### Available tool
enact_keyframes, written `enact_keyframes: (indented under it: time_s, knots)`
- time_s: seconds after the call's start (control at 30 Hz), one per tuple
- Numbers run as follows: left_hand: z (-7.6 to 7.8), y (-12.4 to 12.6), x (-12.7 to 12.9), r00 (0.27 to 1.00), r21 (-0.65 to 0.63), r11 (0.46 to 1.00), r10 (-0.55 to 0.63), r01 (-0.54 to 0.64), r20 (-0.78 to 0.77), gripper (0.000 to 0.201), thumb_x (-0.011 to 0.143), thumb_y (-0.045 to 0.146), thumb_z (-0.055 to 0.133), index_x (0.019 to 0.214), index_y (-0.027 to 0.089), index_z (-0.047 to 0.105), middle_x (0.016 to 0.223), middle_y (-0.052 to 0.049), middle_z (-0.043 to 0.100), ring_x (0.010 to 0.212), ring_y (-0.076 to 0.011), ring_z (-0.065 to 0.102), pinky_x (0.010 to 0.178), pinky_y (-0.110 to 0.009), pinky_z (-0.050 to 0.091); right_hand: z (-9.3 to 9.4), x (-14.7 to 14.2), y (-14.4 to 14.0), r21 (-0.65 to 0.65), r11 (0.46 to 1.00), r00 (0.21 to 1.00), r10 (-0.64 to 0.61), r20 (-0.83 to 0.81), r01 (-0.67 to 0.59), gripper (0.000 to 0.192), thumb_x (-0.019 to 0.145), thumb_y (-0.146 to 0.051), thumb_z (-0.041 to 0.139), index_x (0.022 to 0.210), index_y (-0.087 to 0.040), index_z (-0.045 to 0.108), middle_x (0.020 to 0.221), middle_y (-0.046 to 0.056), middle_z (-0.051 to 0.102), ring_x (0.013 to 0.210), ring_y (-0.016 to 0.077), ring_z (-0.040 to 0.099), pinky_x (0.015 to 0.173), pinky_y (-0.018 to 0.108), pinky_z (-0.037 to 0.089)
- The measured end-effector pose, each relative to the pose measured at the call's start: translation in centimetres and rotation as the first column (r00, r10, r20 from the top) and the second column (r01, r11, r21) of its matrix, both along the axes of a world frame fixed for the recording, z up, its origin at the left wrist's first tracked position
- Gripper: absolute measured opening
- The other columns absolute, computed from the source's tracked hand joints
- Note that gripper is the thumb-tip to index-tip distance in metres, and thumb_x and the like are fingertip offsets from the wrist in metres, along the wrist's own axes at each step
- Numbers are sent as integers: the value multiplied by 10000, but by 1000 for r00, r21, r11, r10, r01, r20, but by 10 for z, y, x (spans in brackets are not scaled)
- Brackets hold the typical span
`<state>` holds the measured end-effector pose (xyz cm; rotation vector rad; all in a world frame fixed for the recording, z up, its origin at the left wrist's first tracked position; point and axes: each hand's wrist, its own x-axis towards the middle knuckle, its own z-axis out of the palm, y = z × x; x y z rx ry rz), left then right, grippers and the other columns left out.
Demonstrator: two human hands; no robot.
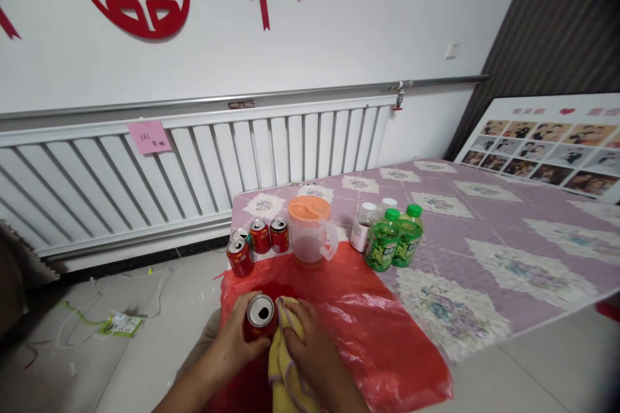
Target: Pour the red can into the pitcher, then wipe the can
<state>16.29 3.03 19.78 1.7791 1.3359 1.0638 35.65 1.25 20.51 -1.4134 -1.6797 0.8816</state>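
A red drink can (261, 313) with its tab hole open is gripped in my left hand (237, 333), its top facing me. Bunched in my right hand (310, 342) is a yellow cloth (285, 361) with purple edging, held against the can's right side. Both hands are over a red plastic sheet (339, 297) at the near end of the table. Past the left hand stand several opened cans, among them a front red can (239, 258) and a dark red can (279, 235). A clear pitcher (307, 245) with an orange lid stands just beyond the hands.
Right of the pitcher stand green-capped bottles (382, 245) and white-capped bottles (361, 229). A purple floral tablecloth (445, 219) covers the table. Behind it runs a white radiator (271, 142). A photo board (547, 142) leans at the right. Cords and a green packet (121, 324) lie on the floor.
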Motion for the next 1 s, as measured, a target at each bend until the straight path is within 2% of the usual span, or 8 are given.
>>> enact_keyframes:
  time_s: [0.07,0.13,0.23,0.3,0.47,0.6,0.8,1.0]
  knots:
    - [0,1,-2,1000,-5,1000,-12,12,-3,681,582,88,686,1237,209,546,1289,-104,595,1248,-312,544,1098,-498,412,-1,2,0,-37,999,1000,5,-4,-5,510,799,-232,533,1303,-203,603,1421,110,523,1362,246,432,1155,428,319]
    - [0,2,-4,999,-17,999,-34,34,7,690,590,77,687,1250,221,548,1309,-101,585,1260,-313,531,1097,-496,411,-1,2,-2,-97,994,999,41,-20,-43,621,779,-286,583,1388,-180,526,1531,128,391,1430,259,336,1174,431,285]
    - [2,5,-7,995,-90,991,-93,95,35,726,611,61,675,1298,234,517,1348,-90,565,1282,-296,512,1122,-476,381,1,0,-8,-153,982,994,111,-7,-111,850,694,-211,625,1499,-160,358,1629,124,160,1496,250,157,1201,422,212]
    - [3,6,-10,990,-153,979,-127,135,62,766,614,53,671,1335,233,486,1379,-89,548,1300,-291,497,1132,-461,366,1,-3,-11,-153,980,991,130,27,-124,871,684,-152,596,1512,-180,330,1641,101,102,1505,233,102,1208,412,185]
    - [7,8,-15,982,-253,951,-153,177,109,852,616,56,658,1410,234,406,1432,-88,513,1330,-295,466,1133,-453,363,-2,-9,-10,-130,988,989,95,114,-80,703,768,-117,517,1463,-178,428,1600,132,190,1475,240,234,1191,385,245]
    - [12,6,-16,987,-249,955,-149,160,61,834,612,61,641,1393,240,409,1397,-73,548,1314,-281,485,1141,-439,350,-1,-9,-7,-140,988,984,85,157,-63,655,784,-111,497,1437,-148,468,1555,158,271,1435,259,327,1174,379,292]
    - [13,2,-7,993,-218,970,-100,112,68,746,626,135,692,1325,210,444,1306,-96,600,1234,-295,550,1099,-439,392,-4,-9,-5,-52,997,990,71,126,-65,617,792,-119,486,1407,-173,507,1524,135,352,1431,242,329,1184,410,285]
    - [1,5,1,994,-145,989,9,7,112,696,603,178,729,1259,190,497,1266,-119,591,1203,-314,556,1067,-463,414,-9,-9,-2,71,996,995,48,91,-55,570,812,-148,500,1381,-166,529,1571,155,267,1448,253,301,1173,422,306]
